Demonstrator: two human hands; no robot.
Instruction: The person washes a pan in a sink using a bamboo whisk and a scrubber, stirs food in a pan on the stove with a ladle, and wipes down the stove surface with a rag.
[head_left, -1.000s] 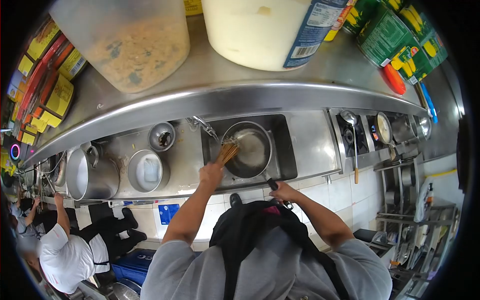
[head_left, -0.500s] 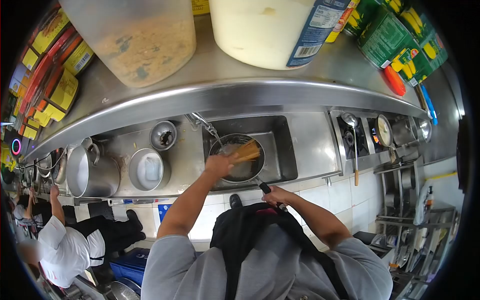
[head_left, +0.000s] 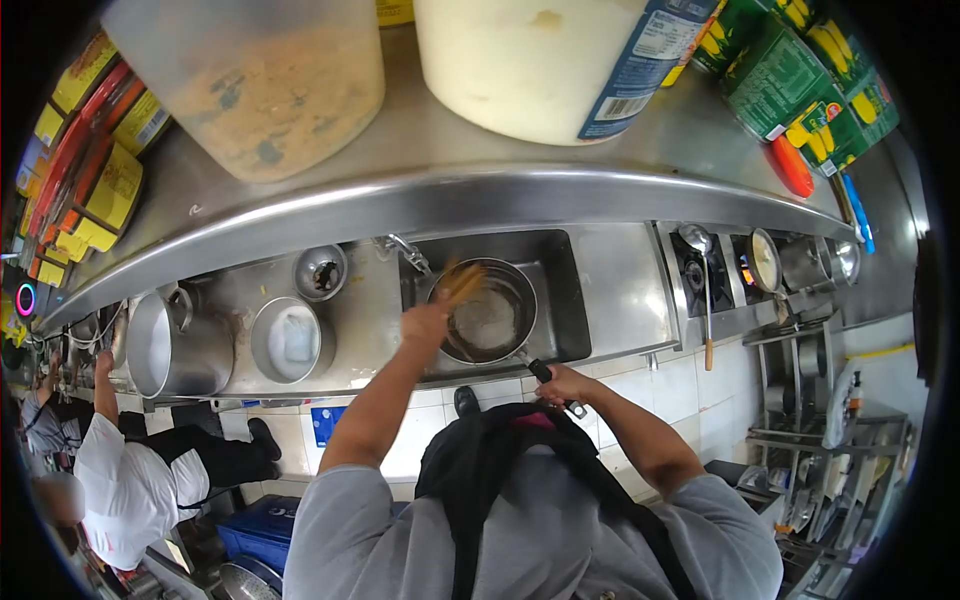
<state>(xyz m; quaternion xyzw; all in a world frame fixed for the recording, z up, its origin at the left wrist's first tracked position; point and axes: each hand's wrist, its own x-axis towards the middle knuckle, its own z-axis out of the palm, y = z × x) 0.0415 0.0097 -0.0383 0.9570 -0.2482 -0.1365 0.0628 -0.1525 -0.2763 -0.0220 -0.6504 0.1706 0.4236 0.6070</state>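
My left hand [head_left: 427,322] is closed around a straw-coloured bamboo brush [head_left: 463,283], whose bristles are blurred and spread over the left side of a frying pan [head_left: 492,322]. The pan is held over the sink [head_left: 563,300], its inside wet and brownish. My right hand [head_left: 566,386] grips the black handle [head_left: 540,371] of this pan near the sink's front edge. The tap [head_left: 410,255] stands just behind and left of the pan.
Left of the sink stand a metal bowl [head_left: 320,273], a pot [head_left: 287,340] and a large stockpot [head_left: 180,345]. A ladle [head_left: 708,290] lies across the stove at right. A shelf edge [head_left: 480,185] runs above. A co-worker [head_left: 130,470] is at far left.
The brush has swung left and up from the middle of the pan with my left hand. The pan has shifted slightly right, showing more of its inside. My right hand keeps its hold.
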